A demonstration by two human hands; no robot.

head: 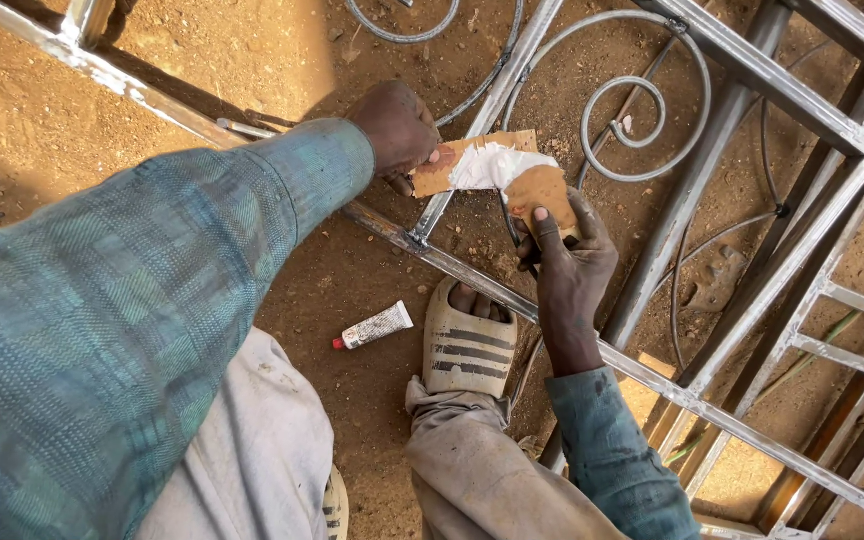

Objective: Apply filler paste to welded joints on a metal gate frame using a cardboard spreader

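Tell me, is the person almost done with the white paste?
Just starting, it seems. Done: white paste sits on a cardboard piece. In hand: the left hand holds the cardboard and the right hand works the paste with a scraper. Left: the metal frame shows no paste.

Hard sunlight falls on the reddish-brown sandy ground (pixel 32 130), with a broad sharp shadow across the middle. The near teal checked sleeve (pixel 102 330) looks slightly soft, perhaps out of focus.
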